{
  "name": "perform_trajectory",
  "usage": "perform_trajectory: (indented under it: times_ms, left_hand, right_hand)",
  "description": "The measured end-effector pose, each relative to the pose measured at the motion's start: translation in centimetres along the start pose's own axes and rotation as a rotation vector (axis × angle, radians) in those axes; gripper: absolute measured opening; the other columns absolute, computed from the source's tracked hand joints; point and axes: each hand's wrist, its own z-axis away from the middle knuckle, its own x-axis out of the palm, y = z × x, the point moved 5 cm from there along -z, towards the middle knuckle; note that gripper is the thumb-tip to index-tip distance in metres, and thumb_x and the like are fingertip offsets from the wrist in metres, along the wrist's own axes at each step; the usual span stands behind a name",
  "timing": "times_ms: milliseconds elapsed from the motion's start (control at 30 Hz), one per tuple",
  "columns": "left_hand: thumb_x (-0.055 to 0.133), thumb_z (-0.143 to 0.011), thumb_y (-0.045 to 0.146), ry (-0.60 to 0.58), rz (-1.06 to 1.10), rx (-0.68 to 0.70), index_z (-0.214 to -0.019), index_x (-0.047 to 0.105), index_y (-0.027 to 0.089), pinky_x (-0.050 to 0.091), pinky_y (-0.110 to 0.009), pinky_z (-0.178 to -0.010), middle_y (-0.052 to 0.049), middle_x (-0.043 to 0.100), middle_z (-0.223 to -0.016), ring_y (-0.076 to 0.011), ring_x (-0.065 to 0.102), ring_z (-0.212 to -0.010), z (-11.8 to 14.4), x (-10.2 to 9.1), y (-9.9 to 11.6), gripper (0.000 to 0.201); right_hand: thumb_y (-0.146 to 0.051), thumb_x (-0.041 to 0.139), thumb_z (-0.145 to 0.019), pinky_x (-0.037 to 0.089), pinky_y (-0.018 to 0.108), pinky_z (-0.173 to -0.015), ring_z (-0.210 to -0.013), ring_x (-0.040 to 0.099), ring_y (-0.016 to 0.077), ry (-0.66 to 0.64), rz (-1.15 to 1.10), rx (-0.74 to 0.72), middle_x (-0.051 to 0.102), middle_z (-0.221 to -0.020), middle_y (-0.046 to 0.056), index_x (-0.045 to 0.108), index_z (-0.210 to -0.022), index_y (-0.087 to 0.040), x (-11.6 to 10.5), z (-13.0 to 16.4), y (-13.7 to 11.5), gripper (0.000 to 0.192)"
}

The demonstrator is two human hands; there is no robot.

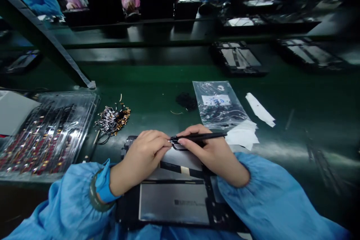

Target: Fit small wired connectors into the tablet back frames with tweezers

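Head view, looking down on a green worktop (157, 93). An opened tablet (174, 198), back side up with its dark panels showing, is lying at the near edge between two blue sleeves. The right hand (216, 153) is closing around black tweezers (198, 137), gripping them like a pen, with the tips pointing left over the tablet's upper edge. The left hand (143, 153) is resting on the tablet's upper left corner, its fingers curling in and pinching at the tweezer tips; what sits between them is too small to tell. A clear plastic bag (218, 105) with a white label is lying just beyond the right hand, with white paper scraps (243, 133) beside it. A heap of small cables (112, 119) is lying left of the hands, next to a clear tray (47, 131) of parts. Other people in blue and pink sleeves are working at the far side.
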Motion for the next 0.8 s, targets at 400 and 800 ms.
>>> perform_trajectory:
  times_ms: [400, 800]
  left_hand:
    - [0.049, -0.091, 0.020, -0.013, -0.022, 0.020, -0.090, 0.062, 0.019, 0.049, -0.033, -0.079, -0.005, 0.067, -0.096, -0.0173, 0.061, -0.092, 0.2, 0.0, 0.2, 0.013]
    - [0.046, -0.092, 0.024, 0.029, -0.037, -0.058, -0.106, 0.059, 0.018, 0.049, -0.038, -0.090, -0.010, 0.061, -0.112, -0.0202, 0.056, -0.106, 2.3, -2.9, 0.2, 0.020]
  right_hand:
    - [-0.032, 0.060, -0.085, 0.049, 0.029, -0.070, -0.078, 0.065, 0.0175, 0.009, 0.041, -0.050, 0.068, -0.081, 0.001, 0.064, -0.082, -0.023, 0.2, -0.2, -0.4, 0.011]
    - [-0.038, 0.072, -0.074, 0.058, 0.028, -0.064, -0.069, 0.069, 0.0165, 0.087, -0.483, 0.106, 0.072, -0.074, 0.002, 0.063, -0.072, -0.023, -3.6, -1.1, -4.2, 0.017]
